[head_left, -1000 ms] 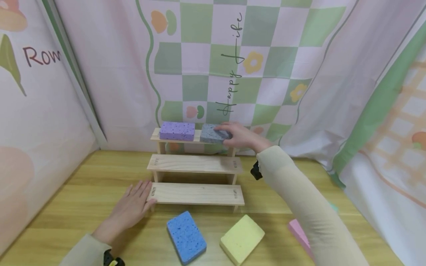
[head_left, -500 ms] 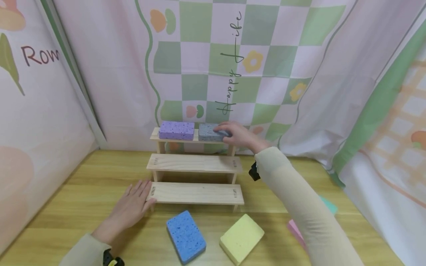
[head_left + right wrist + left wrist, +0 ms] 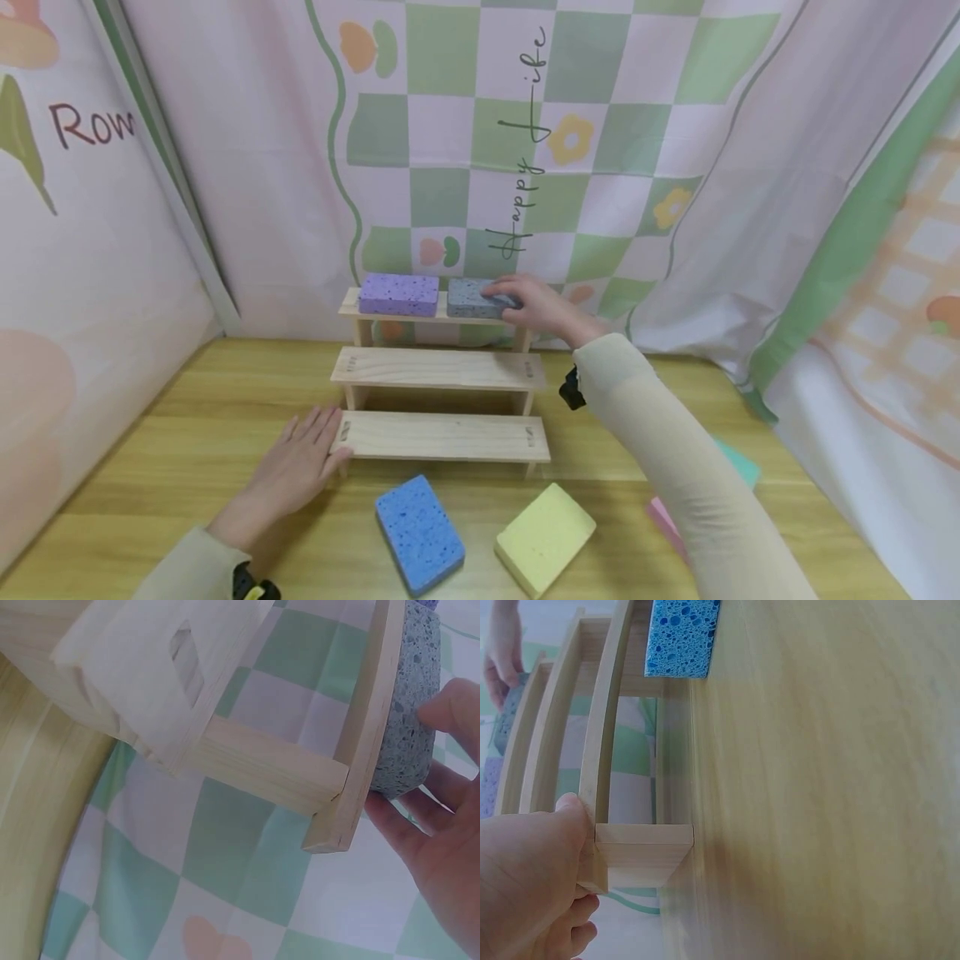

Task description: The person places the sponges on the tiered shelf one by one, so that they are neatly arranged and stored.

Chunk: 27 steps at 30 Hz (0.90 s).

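Note:
A three-step wooden shelf (image 3: 438, 367) stands on the table. At the left end of its lowest step, my left hand (image 3: 296, 467) holds on, thumb at the front corner and fingers toward the back; the left wrist view shows the thumb (image 3: 571, 814) against the step's edge. Up on the top step, my right hand (image 3: 546, 310) grips the right end of a grey speckled sponge (image 3: 468, 298). The right wrist view has this grey sponge (image 3: 409, 705) lying flat against the board, fingers at its end. Left of it, a purple sponge (image 3: 399, 294) lies on the same step.
In front of the shelf lie a blue sponge (image 3: 420, 535) and a yellow sponge (image 3: 546, 540). A pink block (image 3: 666, 525) and a teal block (image 3: 738, 463) are partly hidden by the right sleeve (image 3: 690, 467). A patterned curtain (image 3: 442, 133) hangs behind.
The grey sponge has shifted slightly left on the top step, with the right hand still on it. More of the teal block shows beside the right sleeve. The left hand has stayed put.

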Available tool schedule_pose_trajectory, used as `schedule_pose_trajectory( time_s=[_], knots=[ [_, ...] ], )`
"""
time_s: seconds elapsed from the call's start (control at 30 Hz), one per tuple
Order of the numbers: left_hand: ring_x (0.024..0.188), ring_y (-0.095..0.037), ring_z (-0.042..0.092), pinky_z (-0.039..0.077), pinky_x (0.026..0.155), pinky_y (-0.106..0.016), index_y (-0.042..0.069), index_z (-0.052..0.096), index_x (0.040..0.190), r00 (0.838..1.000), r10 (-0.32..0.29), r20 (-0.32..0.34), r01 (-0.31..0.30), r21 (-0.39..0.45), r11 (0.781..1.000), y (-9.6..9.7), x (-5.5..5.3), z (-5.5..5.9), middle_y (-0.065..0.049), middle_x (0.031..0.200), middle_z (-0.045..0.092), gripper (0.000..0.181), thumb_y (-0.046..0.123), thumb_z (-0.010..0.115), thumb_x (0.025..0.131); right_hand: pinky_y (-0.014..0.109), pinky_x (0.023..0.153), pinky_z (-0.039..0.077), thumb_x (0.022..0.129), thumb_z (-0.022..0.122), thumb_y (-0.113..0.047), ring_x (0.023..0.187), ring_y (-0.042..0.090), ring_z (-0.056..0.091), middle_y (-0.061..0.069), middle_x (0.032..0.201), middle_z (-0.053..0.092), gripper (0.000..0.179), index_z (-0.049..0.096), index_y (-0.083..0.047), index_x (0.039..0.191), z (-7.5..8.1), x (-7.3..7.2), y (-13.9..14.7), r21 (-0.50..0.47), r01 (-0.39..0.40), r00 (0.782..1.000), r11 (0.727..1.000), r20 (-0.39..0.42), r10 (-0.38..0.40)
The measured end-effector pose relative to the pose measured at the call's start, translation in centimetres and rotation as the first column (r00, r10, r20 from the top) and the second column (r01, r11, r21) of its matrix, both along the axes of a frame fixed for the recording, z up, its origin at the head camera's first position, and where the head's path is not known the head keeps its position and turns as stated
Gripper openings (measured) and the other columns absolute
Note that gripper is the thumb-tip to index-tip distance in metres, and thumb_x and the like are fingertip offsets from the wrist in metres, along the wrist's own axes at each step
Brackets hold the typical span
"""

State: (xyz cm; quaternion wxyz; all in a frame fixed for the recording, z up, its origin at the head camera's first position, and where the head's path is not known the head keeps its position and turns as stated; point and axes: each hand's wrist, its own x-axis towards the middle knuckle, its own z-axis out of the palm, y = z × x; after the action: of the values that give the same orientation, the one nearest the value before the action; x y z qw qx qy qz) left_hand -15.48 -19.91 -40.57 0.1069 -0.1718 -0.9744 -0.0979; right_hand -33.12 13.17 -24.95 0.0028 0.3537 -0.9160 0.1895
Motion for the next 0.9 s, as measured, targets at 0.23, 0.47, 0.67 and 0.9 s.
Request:
schedule_pose_trajectory(
  time_s=[0.23, 0.47, 0.67, 0.9],
  knots=[
    [0.130, -0.041, 0.025, 0.016, 0.106, -0.054, -0.009, 0.031, 0.138, 1.000, 0.003, 0.008, -0.003, 0.004, 1.000, 0.02, -0.01, -0.10, -0.024, 0.142, 0.030, 0.061, 0.038, 0.038, 0.099, 0.049, 0.104, 0.026, 0.084, 0.056, -0.002, 0.127, 0.034, 0.034, 0.017, 0.138, 0.041, 0.044, 0.055, -0.009, 0.128, 0.10, 0.24, 0.04, -0.008, -0.001, 1.000, 1.000, 0.007, 0.001],
    [0.130, -0.041, 0.026, 0.016, 0.106, -0.054, -0.010, 0.031, 0.138, 1.000, 0.010, 0.002, -0.010, 0.006, 1.000, 0.00, -0.01, 0.13, -0.025, 0.142, 0.030, 0.061, 0.037, 0.039, 0.099, 0.049, 0.104, 0.028, 0.084, 0.056, -0.001, 0.125, 0.034, 0.036, 0.017, 0.136, 0.043, 0.044, 0.055, -0.009, 0.128, 0.15, 0.43, -0.03, -0.002, -0.013, 1.000, 1.000, -0.013, 0.013],
    [0.130, -0.041, 0.026, 0.016, 0.106, -0.054, -0.010, 0.031, 0.138, 1.000, 0.007, 0.001, -0.007, 0.005, 1.000, -0.06, -0.01, 0.12, -0.025, 0.142, 0.031, 0.061, 0.036, 0.040, 0.099, 0.049, 0.103, 0.028, 0.085, 0.056, -0.001, 0.124, 0.034, 0.038, 0.018, 0.135, 0.044, 0.044, 0.054, -0.008, 0.128, 0.00, 0.46, -0.15, 0.014, -0.022, 0.998, 1.000, -0.054, 0.023],
    [0.130, -0.041, 0.025, 0.016, 0.106, -0.054, -0.010, 0.031, 0.138, 1.000, 0.007, 0.009, -0.007, 0.005, 1.000, -0.10, 0.02, 0.17, -0.025, 0.142, 0.030, 0.061, 0.036, 0.039, 0.099, 0.048, 0.103, 0.028, 0.085, 0.056, 0.000, 0.123, 0.035, 0.039, 0.019, 0.134, 0.045, 0.044, 0.054, -0.007, 0.128, -0.13, 0.52, -0.32, 0.023, -0.015, 0.997, 1.000, -0.078, 0.016]
  ],
)
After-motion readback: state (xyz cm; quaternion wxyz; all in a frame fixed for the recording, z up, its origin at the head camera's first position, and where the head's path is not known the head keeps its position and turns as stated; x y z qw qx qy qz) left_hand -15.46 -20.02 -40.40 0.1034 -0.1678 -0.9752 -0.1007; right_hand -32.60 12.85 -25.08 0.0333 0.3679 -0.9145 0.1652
